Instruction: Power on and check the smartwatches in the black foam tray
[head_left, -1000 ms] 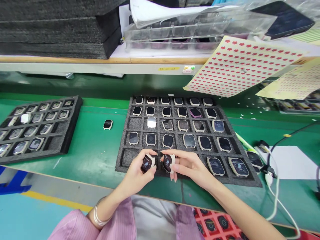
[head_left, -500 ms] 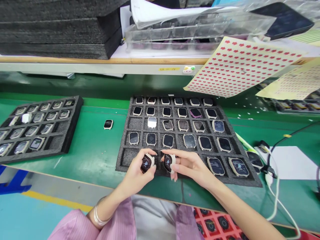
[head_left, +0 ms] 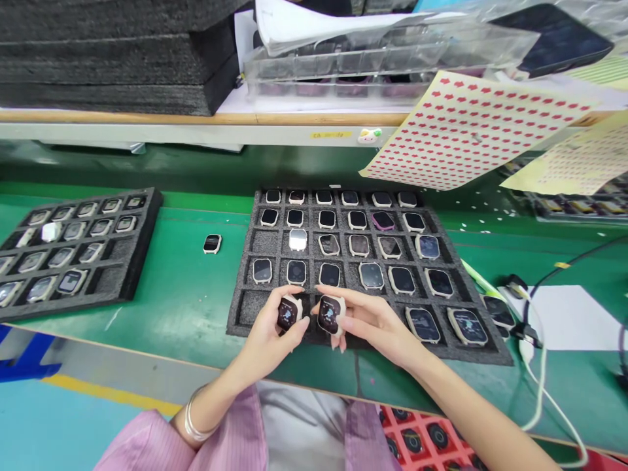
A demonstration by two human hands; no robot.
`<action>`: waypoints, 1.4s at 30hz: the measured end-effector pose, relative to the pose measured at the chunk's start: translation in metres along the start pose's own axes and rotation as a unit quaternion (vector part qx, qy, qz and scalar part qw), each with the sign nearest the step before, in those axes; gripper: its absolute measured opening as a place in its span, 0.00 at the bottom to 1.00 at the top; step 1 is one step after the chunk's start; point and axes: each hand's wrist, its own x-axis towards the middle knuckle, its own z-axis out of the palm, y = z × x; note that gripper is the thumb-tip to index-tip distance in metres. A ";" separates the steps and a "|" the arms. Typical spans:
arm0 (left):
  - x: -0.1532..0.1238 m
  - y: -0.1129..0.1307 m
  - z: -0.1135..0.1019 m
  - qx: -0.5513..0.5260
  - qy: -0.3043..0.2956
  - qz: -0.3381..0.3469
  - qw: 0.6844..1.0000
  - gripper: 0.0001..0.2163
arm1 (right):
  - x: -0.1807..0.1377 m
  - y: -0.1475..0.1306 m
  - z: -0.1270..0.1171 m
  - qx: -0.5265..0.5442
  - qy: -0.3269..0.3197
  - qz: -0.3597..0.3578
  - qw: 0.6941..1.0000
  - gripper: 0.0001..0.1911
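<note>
Each of my hands grips a smartwatch case without a strap, its dark screen lit with small graphics. My left hand [head_left: 271, 330] is closed on one watch [head_left: 288, 313], thumb at its lower right edge. In my right hand [head_left: 370, 320] a second watch [head_left: 329, 314] is pinched by its sides, screen tilted up. Both are held side by side, slightly apart, over the front row of a black foam tray [head_left: 255, 309]. Most of that tray's pockets hold watches, such as a purple-framed one [head_left: 383, 221]. My hands partly cover the front pockets.
On the left, another foam tray [head_left: 142, 261] holds watches. A single watch [head_left: 212, 244] lies between the trays. White cables [head_left: 540, 386] and paper [head_left: 583, 317] are at the right. A shelf edge [head_left: 196, 133] runs behind, with a red-marked sticker sheet [head_left: 471, 131] hanging down.
Both watches have been turned slightly, so their screens face me more fully. My hands have shifted up a little. Trays and the loose watch are unchanged.
</note>
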 end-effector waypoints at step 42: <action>-0.004 0.014 -0.025 -0.179 -0.059 -0.039 0.981 0.18 | 0.008 0.001 0.009 -0.269 0.001 -0.008 0.963 0.27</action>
